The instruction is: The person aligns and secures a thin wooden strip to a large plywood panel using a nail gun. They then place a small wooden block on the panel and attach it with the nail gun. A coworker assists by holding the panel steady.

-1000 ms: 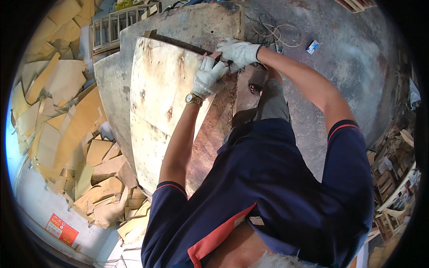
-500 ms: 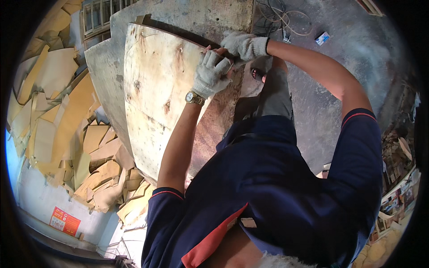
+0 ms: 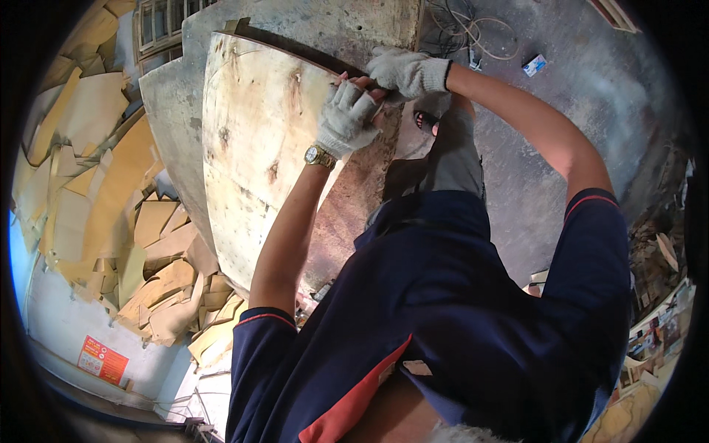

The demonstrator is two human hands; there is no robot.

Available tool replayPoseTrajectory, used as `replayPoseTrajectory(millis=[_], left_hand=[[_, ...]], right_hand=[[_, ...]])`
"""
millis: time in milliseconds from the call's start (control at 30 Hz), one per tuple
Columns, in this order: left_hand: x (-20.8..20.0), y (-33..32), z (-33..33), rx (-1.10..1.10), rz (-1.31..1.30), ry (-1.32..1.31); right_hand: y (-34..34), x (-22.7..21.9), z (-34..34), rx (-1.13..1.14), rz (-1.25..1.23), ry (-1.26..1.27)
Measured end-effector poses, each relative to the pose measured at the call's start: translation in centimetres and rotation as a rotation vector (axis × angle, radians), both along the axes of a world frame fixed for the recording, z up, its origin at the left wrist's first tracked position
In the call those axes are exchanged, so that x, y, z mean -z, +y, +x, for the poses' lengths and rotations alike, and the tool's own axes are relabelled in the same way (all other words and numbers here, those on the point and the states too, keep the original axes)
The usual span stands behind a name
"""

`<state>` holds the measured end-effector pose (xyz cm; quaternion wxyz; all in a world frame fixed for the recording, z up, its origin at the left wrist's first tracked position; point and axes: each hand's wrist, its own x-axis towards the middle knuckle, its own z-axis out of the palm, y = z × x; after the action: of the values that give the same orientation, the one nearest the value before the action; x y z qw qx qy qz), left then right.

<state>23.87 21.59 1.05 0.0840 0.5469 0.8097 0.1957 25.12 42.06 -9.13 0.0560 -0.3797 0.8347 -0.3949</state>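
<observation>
A pale, knotted plywood board (image 3: 258,118) lies on a worn grey tabletop (image 3: 171,111). My left hand (image 3: 348,118), in a grey knit glove with bare fingertips, is at the board's far right corner, its fingers curled over the edge. A metal wristwatch (image 3: 320,156) is on that wrist. Close against it, my right hand (image 3: 408,74), also gloved, is closed at the same corner; its fingertips and whatever they grip are hidden. Along the board's far edge runs a thin dark strip (image 3: 295,59), with a small wood block (image 3: 236,26) at its far left end.
Cut yellowish board offcuts (image 3: 111,192) are heaped on the left. Coiled cable (image 3: 473,37) and a small blue-and-white box (image 3: 533,65) lie on the concrete floor (image 3: 546,140). Clutter (image 3: 657,280) lines the right edge. An orange-red sign (image 3: 103,359) is at lower left.
The whole view has shifted slightly. Both hands stay at the board's far right corner, in nearly the same pose, and my left elbow sits a little further left.
</observation>
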Motion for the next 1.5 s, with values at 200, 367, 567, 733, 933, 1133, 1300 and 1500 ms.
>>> replayPoseTrajectory(millis=[200,367,567,733,933,1133,1300,1500], left_hand=[[0.0,-0.6,0.2,-0.091,0.106,0.041],[0.0,-1.6,0.5,-0.143,0.306,0.061],[0.8,-2.3,1.2,-0.362,0.406,0.177],[1.2,-2.7,3.3,-0.745,0.447,0.286],[-1.4,-7.0,14.5,-1.079,0.506,0.253],[-1.7,-15.1,30.7,-1.872,0.287,0.334],[-2.0,-19.2,40.5,-2.446,0.237,0.533],[-2.2,-26.3,45.4,-2.637,0.656,0.497]], right_hand=[[3.5,-5.2,5.1,0.460,0.009,-0.017],[-0.1,-9.2,7.8,0.942,-0.060,-0.380],[-5.9,-10.2,7.8,0.929,0.038,-0.395],[-4.3,-7.9,7.3,0.877,-0.091,-0.555],[-3.2,-7.0,6.0,0.869,-0.202,-0.767],[-4.3,-8.8,6.3,0.890,-0.140,-0.745],[-3.9,-7.9,5.9,0.882,-0.089,-0.683],[-4.4,-7.2,5.0,1.101,0.064,-0.732]])
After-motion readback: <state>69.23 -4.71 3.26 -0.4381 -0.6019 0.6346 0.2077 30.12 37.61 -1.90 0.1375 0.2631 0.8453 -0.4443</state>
